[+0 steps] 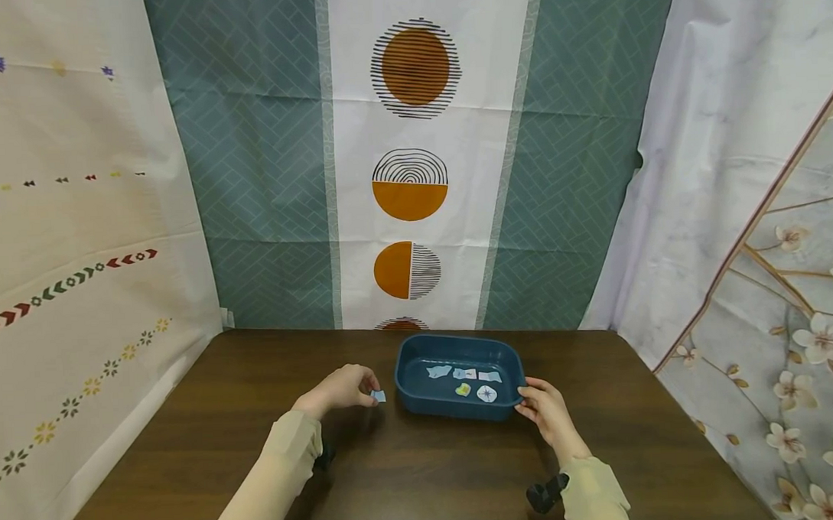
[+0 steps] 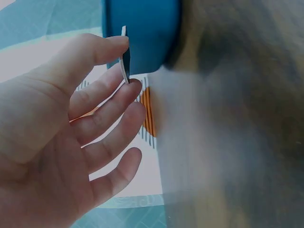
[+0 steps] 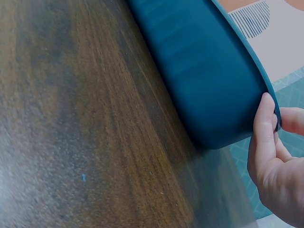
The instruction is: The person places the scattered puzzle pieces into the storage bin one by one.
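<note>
A dark blue plastic basin (image 1: 435,404) sits on the table, with several small flat cut-out pieces lying on its floor. Among them are a round white piece with a star-like mark (image 1: 486,394), a yellow-green piece (image 1: 463,389) and a few pale blue ones. Just left of the basin, my left hand (image 1: 341,389) pinches a small pale blue flat piece (image 1: 378,397) above the table. The left wrist view shows that piece edge-on, between thumb and fingers. My right hand (image 1: 546,412) grips the basin's rim at its right end, as the right wrist view (image 3: 273,156) also shows.
The brown wooden table (image 1: 424,481) reaches back to a green and white curtain (image 1: 412,138) with orange circles. Patterned cloths hang at the left (image 1: 79,264) and right (image 1: 755,279). A tiny blue speck (image 3: 84,177) lies on the wood in the right wrist view.
</note>
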The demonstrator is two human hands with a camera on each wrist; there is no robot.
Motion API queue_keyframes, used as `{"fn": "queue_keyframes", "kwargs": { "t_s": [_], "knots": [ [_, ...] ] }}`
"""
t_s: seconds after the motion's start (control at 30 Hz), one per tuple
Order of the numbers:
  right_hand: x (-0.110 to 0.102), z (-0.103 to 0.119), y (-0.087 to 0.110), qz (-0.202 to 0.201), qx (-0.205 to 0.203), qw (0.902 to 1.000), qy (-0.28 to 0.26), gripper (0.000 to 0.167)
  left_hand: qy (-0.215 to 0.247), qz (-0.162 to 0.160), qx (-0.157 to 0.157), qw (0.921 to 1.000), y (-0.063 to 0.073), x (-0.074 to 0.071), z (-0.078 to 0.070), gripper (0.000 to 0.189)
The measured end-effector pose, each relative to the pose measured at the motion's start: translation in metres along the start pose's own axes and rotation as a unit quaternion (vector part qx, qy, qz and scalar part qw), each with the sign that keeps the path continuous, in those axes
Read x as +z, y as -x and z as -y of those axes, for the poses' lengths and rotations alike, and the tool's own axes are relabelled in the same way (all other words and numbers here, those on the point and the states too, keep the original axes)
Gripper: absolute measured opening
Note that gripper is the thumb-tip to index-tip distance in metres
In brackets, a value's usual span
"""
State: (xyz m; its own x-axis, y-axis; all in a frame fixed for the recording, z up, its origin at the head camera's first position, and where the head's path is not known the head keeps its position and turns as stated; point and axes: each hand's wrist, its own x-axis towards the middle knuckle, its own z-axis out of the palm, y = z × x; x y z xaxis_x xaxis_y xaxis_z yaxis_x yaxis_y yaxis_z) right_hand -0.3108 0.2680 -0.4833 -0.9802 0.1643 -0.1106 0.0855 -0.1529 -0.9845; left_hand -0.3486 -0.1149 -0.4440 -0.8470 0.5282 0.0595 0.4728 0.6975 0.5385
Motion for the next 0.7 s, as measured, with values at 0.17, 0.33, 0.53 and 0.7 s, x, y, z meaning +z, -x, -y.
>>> {"fn": "queue_keyframes", "kwargs": {
  "t_s": [0.17,0.33,0.53,0.7],
  "knots": [
    [0.000,0.000,0.000,0.000,0.001,1.0000,0.007,0.044,-0.011,-0.025,-0.020,0.9994,-0.012,-0.005,-0.006,0.015],
    [-0.002,0.000,-0.001,-0.001,0.003,0.9999,0.012,0.044,-0.010,-0.048,-0.046,0.9977,-0.024,-0.005,-0.018,0.015],
    [-0.003,-0.001,0.000,0.000,0.008,0.9999,0.015,0.045,-0.013,-0.065,-0.048,0.9966,-0.039,-0.002,-0.035,0.022],
    [-0.001,0.000,0.000,-0.001,0.009,0.9998,0.018,0.045,-0.010,-0.056,-0.047,0.9972,-0.053,0.001,-0.046,0.029]
  ]
}}
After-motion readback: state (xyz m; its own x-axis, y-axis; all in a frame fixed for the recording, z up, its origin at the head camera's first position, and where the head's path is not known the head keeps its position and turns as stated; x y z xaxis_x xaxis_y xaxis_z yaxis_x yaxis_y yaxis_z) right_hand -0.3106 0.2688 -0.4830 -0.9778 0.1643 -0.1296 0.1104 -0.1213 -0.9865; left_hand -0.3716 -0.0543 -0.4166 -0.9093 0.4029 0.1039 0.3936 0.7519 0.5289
